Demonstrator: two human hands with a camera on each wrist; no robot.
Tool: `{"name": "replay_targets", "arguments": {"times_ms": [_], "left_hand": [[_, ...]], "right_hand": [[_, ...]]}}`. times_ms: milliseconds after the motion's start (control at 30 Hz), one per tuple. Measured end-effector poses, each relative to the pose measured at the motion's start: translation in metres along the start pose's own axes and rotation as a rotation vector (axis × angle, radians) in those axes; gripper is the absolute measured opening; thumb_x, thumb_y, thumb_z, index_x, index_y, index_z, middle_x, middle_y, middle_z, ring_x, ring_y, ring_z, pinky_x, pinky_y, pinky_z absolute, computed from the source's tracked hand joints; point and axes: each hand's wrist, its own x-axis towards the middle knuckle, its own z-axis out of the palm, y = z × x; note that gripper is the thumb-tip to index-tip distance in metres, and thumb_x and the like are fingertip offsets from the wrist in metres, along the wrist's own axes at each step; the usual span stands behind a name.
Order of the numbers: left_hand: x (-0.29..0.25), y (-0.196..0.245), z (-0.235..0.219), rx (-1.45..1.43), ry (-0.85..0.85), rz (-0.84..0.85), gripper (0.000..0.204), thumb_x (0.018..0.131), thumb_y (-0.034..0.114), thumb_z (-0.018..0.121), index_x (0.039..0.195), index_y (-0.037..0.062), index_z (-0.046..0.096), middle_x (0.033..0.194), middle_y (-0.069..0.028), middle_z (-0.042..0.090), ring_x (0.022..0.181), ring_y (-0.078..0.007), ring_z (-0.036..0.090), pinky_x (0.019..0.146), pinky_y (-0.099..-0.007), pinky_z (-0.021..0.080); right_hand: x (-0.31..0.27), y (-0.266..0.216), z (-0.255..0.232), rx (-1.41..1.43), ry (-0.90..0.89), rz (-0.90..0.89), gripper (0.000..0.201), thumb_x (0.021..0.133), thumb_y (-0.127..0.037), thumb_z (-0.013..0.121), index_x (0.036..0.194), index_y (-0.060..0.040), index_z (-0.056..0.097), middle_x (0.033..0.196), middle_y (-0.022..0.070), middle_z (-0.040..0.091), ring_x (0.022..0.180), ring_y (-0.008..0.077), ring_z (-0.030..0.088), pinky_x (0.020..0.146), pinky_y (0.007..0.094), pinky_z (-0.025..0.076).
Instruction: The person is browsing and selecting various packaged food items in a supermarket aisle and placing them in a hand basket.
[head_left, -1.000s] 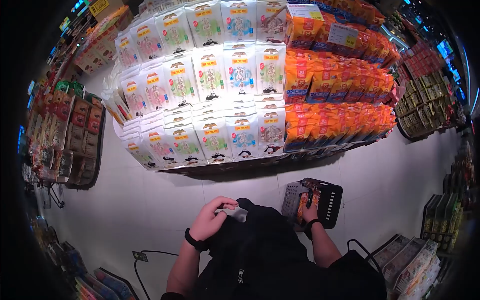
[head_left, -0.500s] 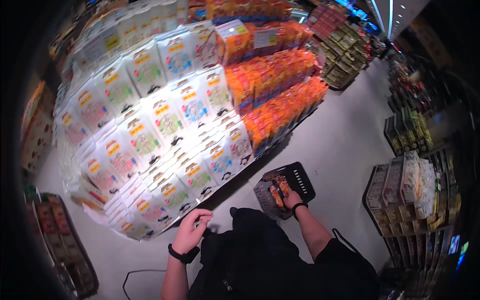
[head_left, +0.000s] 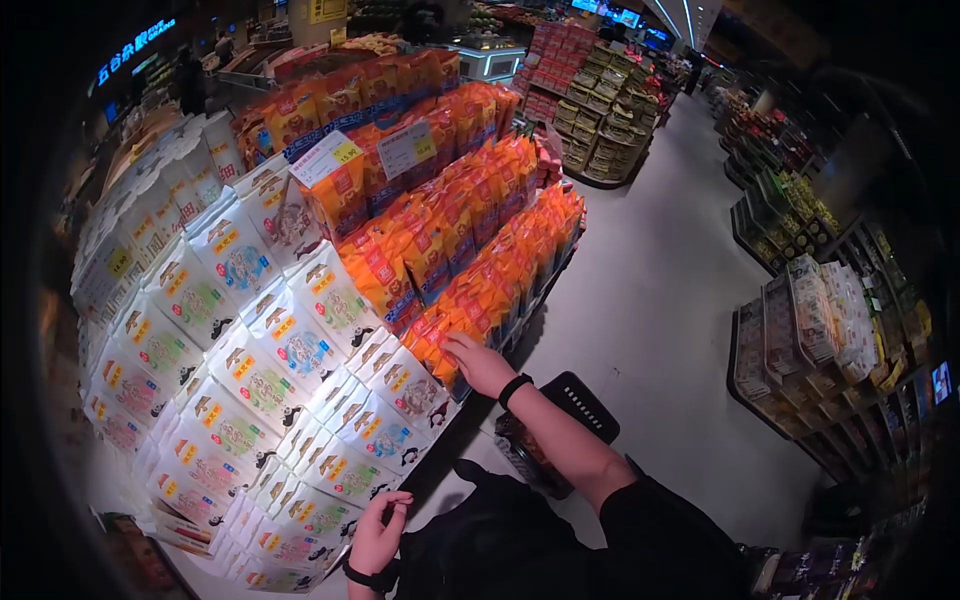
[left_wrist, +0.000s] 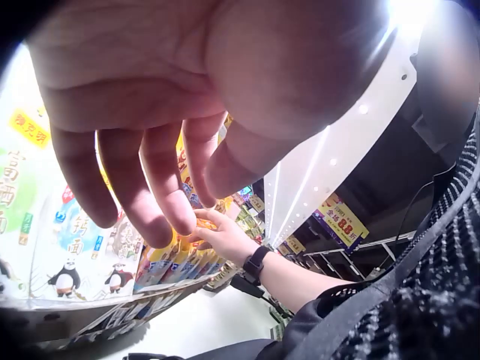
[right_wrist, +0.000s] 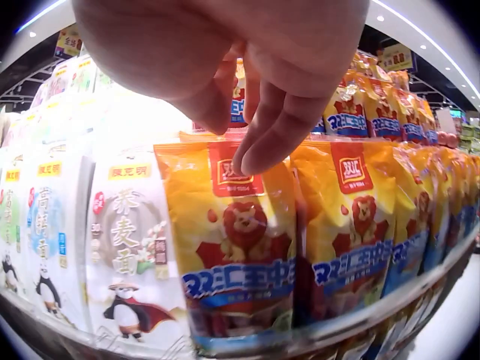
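Observation:
My right hand [head_left: 480, 366] reaches to the front row of orange sausage bags. In the right wrist view, its fingertips are right at the top of an orange sausage bag [right_wrist: 244, 247] with a lion on it, thumb and fingers apart. White packs of noodles [right_wrist: 131, 262] stand directly left of that bag. My left hand [head_left: 377, 530] hangs with loosely bent fingers and holds nothing, near the lowest white packs. Below my right forearm is a dark shopping basket [head_left: 580, 408], partly hidden by the arm.
Price cards [head_left: 408, 148] stand among the upper orange bags. To the right, past an aisle floor [head_left: 640, 290], is a shelf stand [head_left: 810, 330] with packaged goods. Another stacked display [head_left: 600, 110] stands farther back.
My right hand has let go of the basket and moved up and left to the orange bags. The view has turned right and come closer to them. The left hand still hangs free.

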Motion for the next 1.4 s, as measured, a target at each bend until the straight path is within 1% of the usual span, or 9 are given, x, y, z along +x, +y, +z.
{"name": "replay_targets", "arguments": {"times_ms": [133,167,367,533,833,967,1167,1267,1400], "left_hand": [[0.038,0.022,0.025,0.039,0.046,-0.053,0.022,0.108,0.005,0.061,0.129,0.0007,0.067,0.119,-0.0075,0.073,0.109,-0.0128,0.067,0.098,-0.0277,0.052],[0.044,0.028,0.032,0.053,0.058,-0.064,0.022,0.108,0.004,0.061,0.129,0.0008,0.067,0.118,-0.0076,0.073,0.109,-0.0127,0.067,0.098,-0.0278,0.052],[0.065,0.046,0.055,0.092,0.121,-0.095,0.022,0.107,0.003,0.062,0.128,0.0005,0.067,0.118,-0.0078,0.073,0.109,-0.0135,0.068,0.098,-0.0283,0.052],[0.069,0.05,0.059,0.115,0.12,-0.083,0.022,0.107,0.003,0.061,0.128,0.0002,0.067,0.118,-0.0081,0.073,0.11,-0.0149,0.068,0.099,-0.0289,0.052],[0.088,0.061,0.051,0.314,-0.038,0.063,0.023,0.107,0.008,0.062,0.127,-0.0005,0.067,0.122,-0.014,0.073,0.116,-0.0246,0.071,0.103,-0.0349,0.053],[0.081,0.07,0.044,0.308,-0.101,0.093,0.023,0.106,0.003,0.062,0.128,0.0004,0.065,0.123,-0.0099,0.074,0.117,-0.02,0.071,0.102,-0.0338,0.054],[0.075,0.066,0.034,0.205,-0.052,0.131,0.028,0.109,0.011,0.062,0.135,-0.0012,0.061,0.119,-0.0118,0.074,0.114,-0.0215,0.071,0.102,-0.0345,0.054],[0.08,0.063,0.029,0.208,-0.059,0.108,0.031,0.109,0.008,0.063,0.139,0.0009,0.058,0.123,-0.0099,0.073,0.119,-0.0193,0.07,0.105,-0.0338,0.053],[0.082,0.068,0.029,0.235,-0.044,0.178,0.043,0.109,0.012,0.064,0.149,0.0021,0.054,0.137,-0.0133,0.067,0.125,-0.0214,0.065,0.11,-0.0363,0.05]], "right_hand": [[0.037,0.037,0.018,0.001,-0.229,-0.079,0.021,0.103,-0.011,0.057,0.122,-0.0048,0.063,0.124,0.0193,0.066,0.109,0.0425,0.068,0.091,0.0507,0.057],[0.037,0.043,0.02,-0.032,-0.304,-0.047,0.015,0.101,-0.008,0.056,0.115,-0.004,0.062,0.118,0.0189,0.066,0.104,0.0427,0.068,0.086,0.0525,0.056],[0.043,0.068,0.021,0.107,-0.345,-0.188,0.012,0.099,-0.005,0.056,0.106,-0.0049,0.066,0.108,0.0173,0.067,0.101,0.0414,0.069,0.085,0.0512,0.055],[0.02,0.044,-0.005,0.073,-0.378,-0.267,0.019,0.088,0.002,0.061,0.105,-0.0051,0.066,0.103,0.0143,0.065,0.098,0.0393,0.069,0.085,0.0486,0.056],[0.005,0.025,-0.01,0.18,-0.078,-0.175,0.029,0.087,0.005,0.059,0.113,-0.0018,0.07,0.109,0.0183,0.069,0.105,0.0408,0.067,0.092,0.0489,0.054],[-0.005,0.001,-0.017,0.187,0.093,-0.144,0.03,0.086,0.005,0.06,0.113,-0.0011,0.07,0.11,0.0163,0.07,0.108,0.0379,0.066,0.098,0.0456,0.052],[-0.013,-0.032,-0.026,0.128,0.2,-0.27,0.033,0.087,0.005,0.061,0.117,-0.0019,0.071,0.112,0.0146,0.07,0.105,0.0377,0.066,0.097,0.0441,0.052],[-0.004,-0.035,-0.038,0.094,0.244,-0.226,0.027,0.09,0.004,0.061,0.113,-0.0037,0.073,0.106,0.0129,0.072,0.098,0.037,0.067,0.09,0.0461,0.053],[-0.018,-0.069,-0.06,0.067,0.192,-0.262,0.03,0.085,0.006,0.067,0.112,-0.0055,0.075,0.103,0.0103,0.074,0.093,0.035,0.068,0.086,0.0434,0.053]]}}
